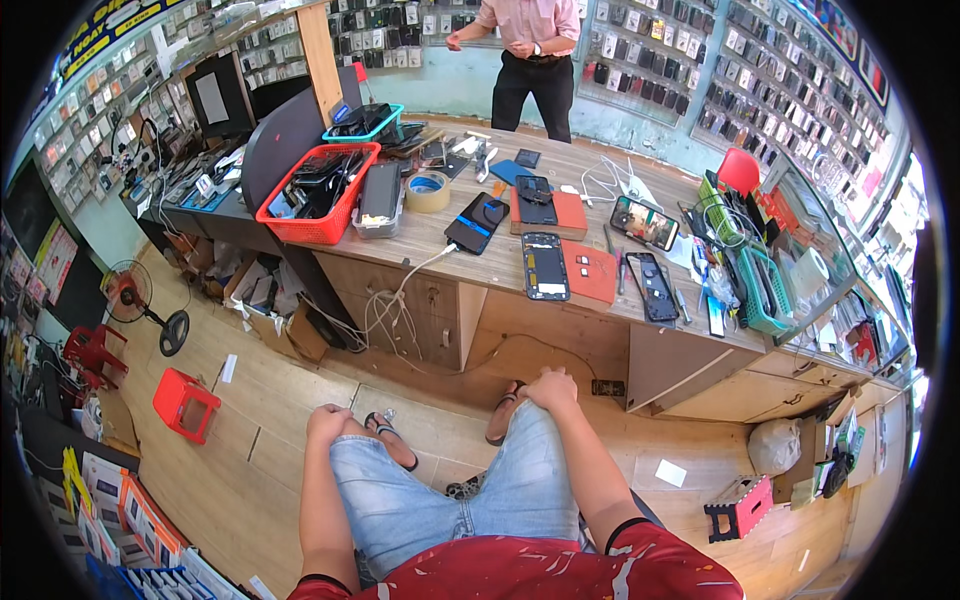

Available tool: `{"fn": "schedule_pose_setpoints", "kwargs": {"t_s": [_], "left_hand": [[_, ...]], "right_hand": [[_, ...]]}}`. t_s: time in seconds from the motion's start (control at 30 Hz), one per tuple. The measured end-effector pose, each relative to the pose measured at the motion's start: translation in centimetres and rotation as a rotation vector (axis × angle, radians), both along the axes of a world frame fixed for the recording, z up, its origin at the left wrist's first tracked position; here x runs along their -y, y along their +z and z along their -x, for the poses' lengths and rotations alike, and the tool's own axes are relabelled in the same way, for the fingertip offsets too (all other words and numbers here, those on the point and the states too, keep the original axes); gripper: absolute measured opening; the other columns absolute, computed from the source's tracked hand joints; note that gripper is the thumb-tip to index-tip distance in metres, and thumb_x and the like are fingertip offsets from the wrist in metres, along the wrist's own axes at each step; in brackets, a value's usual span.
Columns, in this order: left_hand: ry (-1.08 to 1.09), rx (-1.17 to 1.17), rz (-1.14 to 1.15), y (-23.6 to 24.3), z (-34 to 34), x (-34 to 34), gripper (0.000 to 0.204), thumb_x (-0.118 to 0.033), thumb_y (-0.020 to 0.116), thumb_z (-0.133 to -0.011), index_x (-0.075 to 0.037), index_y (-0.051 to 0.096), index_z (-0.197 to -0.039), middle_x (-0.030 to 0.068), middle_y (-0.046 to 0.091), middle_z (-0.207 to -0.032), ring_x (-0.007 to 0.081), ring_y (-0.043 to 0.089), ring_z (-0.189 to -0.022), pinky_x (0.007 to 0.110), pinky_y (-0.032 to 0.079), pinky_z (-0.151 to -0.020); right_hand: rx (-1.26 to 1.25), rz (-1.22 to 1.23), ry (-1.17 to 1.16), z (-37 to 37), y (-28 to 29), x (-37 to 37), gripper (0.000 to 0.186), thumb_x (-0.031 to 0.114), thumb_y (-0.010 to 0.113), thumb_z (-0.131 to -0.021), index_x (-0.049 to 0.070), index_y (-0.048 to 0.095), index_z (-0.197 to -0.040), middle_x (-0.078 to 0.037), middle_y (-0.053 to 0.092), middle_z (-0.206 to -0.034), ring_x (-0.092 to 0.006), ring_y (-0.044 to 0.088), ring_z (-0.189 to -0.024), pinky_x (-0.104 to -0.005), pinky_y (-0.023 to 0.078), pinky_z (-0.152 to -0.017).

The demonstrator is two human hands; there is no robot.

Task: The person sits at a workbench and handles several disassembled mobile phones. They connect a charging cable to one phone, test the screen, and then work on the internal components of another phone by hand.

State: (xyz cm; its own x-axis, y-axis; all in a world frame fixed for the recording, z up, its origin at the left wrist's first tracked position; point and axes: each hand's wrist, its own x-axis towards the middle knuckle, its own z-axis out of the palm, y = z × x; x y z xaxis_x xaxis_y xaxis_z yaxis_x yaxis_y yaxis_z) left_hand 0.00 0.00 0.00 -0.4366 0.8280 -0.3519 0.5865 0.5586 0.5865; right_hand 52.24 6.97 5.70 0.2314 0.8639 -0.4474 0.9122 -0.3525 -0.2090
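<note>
I sit back from the bench, both hands on my knees. My left hand lies over the left knee, holding no object, its fingers partly hidden. Draped on the right knee is my right hand, fingers loose and nothing in them. Nearest on the bench is an opened phone frame, leaning over a red-brown pad. Right of it lies another opened phone; a phone with a lit screen is propped behind. A dark phone with a white cable plugged in lies to the left.
A red basket of phones, a tape roll and a teal basket stand on the bench. A person stands beyond it. Around me on the floor are a red stool, a fan and a pink folding stool.
</note>
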Motion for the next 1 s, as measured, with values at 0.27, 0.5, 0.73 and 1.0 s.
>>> {"fn": "schedule_pose_setpoints", "kwargs": {"t_s": [0.27,0.5,0.73,1.0], "left_hand": [[-0.017,-0.01,-0.006,-0.2,-0.3,0.1,0.041,-0.038,0.082,-0.08,-0.006,0.086,-0.104,0.0216,0.082,-0.101,0.0338,0.08,-0.096,0.042,0.06,-0.09],[-0.017,-0.007,-0.018,-1.2,0.6,-0.2,0.04,-0.037,0.082,-0.08,-0.005,0.086,-0.103,0.0219,0.082,-0.1,0.0339,0.08,-0.095,0.043,0.06,-0.089],[-0.012,-0.008,-0.029,0.6,-0.4,-0.2,0.039,-0.035,0.082,-0.079,-0.004,0.086,-0.102,0.0221,0.082,-0.098,0.0328,0.08,-0.093,0.042,0.061,-0.086],[-0.007,0.022,-0.023,0.5,-0.3,-0.1,0.04,-0.036,0.082,-0.079,-0.004,0.086,-0.104,0.0219,0.082,-0.099,0.0328,0.08,-0.094,0.041,0.06,-0.088]], "right_hand": [[0.01,-0.005,-0.002,-0.3,-0.3,0.2,0.091,0.061,0.083,-0.075,0.007,0.066,-0.146,-0.028,0.056,-0.156,-0.043,0.058,-0.142,-0.0464,0.051,-0.115],[-0.005,-0.006,0.007,0.0,0.2,0.1,0.087,0.06,0.08,-0.079,0.007,0.066,-0.147,-0.028,0.056,-0.156,-0.0441,0.057,-0.142,-0.0481,0.05,-0.116],[0.009,0.015,0.021,0.0,0.6,-0.1,0.082,0.06,0.073,-0.087,0.007,0.064,-0.149,-0.026,0.055,-0.156,-0.0436,0.056,-0.143,-0.0512,0.047,-0.118],[0.009,0.02,0.03,0.0,0.1,-0.1,0.083,0.061,0.073,-0.087,0.008,0.063,-0.15,-0.026,0.055,-0.156,-0.0442,0.055,-0.143,-0.0516,0.046,-0.119]]}}
